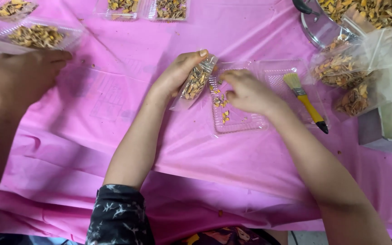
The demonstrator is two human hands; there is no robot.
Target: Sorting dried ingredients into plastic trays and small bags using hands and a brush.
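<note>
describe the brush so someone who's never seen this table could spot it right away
On the pink table cover, look right of the clear plastic tray under the right hand. The brush lies there: pale bristles, yellow handle, black tip, the only tool among the bags.

Small clear pouch [195,83] of dried orange-yellow pieces, tilted, held up; clear plastic tray [239,119] flat, nearly empty.

A: Centre of the surface [114,113]?
B: Open tray [239,120], dried pieces in it. Small bag [195,84] just left, at its edge.
A: Right side?
B: Brush [306,102] on the tray's lid half; filled bags [355,77] beyond; pot [336,18] behind.
A: Far left?
B: Filled trays [37,35].
</note>
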